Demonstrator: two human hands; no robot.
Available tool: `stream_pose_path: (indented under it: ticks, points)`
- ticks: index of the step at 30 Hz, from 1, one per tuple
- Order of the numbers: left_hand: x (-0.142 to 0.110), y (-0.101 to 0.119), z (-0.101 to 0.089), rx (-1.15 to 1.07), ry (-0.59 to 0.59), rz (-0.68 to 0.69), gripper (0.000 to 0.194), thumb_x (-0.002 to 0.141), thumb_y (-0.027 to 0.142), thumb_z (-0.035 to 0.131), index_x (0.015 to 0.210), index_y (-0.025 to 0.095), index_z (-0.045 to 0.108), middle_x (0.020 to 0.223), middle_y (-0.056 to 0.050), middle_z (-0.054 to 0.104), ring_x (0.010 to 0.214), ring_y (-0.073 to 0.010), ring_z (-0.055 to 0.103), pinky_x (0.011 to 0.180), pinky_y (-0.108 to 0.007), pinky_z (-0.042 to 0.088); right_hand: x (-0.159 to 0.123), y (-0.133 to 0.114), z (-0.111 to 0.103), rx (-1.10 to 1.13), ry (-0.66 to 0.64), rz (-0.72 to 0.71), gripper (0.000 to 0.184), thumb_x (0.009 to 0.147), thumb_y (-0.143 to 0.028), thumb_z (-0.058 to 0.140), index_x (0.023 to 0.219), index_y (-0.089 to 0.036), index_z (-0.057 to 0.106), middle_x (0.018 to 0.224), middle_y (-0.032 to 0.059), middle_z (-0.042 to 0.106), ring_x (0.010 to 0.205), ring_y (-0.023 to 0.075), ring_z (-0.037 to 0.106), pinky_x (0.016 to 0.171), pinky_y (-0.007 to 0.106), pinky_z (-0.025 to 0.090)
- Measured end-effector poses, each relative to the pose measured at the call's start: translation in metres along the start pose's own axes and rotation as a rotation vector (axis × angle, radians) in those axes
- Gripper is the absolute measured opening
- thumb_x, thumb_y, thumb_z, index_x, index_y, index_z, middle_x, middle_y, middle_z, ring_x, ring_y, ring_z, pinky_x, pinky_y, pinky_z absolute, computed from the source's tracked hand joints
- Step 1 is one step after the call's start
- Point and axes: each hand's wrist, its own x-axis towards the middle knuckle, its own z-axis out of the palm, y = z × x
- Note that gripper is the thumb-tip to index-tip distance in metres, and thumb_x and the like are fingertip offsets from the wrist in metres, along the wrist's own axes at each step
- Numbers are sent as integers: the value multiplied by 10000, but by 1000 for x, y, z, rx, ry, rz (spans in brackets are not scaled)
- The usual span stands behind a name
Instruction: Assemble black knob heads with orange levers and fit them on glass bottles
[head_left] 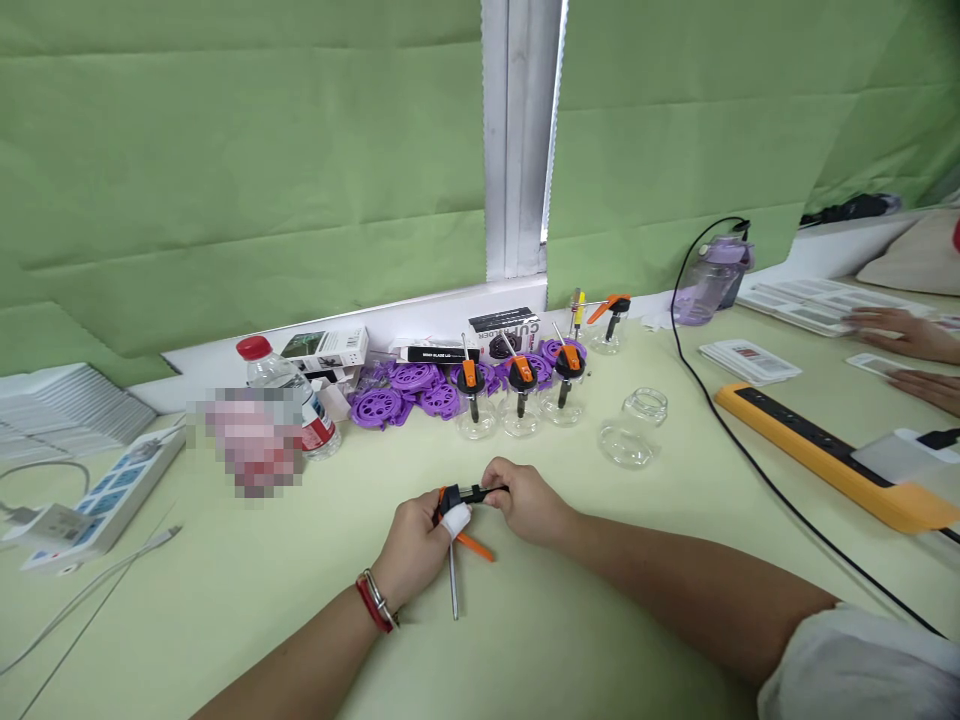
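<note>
Over the near middle of the table, my left hand (420, 545) is closed around a black-and-orange pump head (448, 500). Its orange lever (478, 547) and a thin metal tube (454, 585) stick out below the fingers. A white wrap covers a fingertip of that hand. My right hand (529, 500) pinches the black end of the pump's stem (476, 493) between closed fingers. Beyond my hands, several glass jars (520, 418) stand with similar pump heads fitted. To their right, one clear glass jar (630, 440) lies on its side without a pump head.
Purple plastic discs (412, 378), small boxes (322, 348) and a red-capped bottle (319, 435) line the back. Power strips, one white (105, 505) and one orange (817, 455), flank the work area. A black cable (720, 415) crosses at right, near another person's hands (900, 333).
</note>
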Motion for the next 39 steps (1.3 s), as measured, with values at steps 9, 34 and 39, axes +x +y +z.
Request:
stream_pose_path:
  ticks: [9,34,39]
  points:
    - [0,1,1,-4,20,-16,328,794,446,513,840,154,655,674,-4,589,613,-150,475,587,-248,379,1,0,-1,-7,-8,-6,186,780,-127,522,950,-188,562,700,-5,595,622,126,497,594,237,363]
    - [5,-1,-35,548,61,-98,412,756,606,464,726,205,548,631,-9,592,554,-171,529,501,-254,312,15,17,-92,-168,-134,104,112,680,-241,589,743,-165,642,677,11,639,600,125,546,537,215,397]
    - [2,-3,-34,683,120,-80,450,768,623,441,902,210,560,817,-44,632,709,-218,594,551,-288,385,14,16,-91,-178,-134,88,128,689,-247,560,748,-171,644,668,7,641,593,124,551,522,208,395]
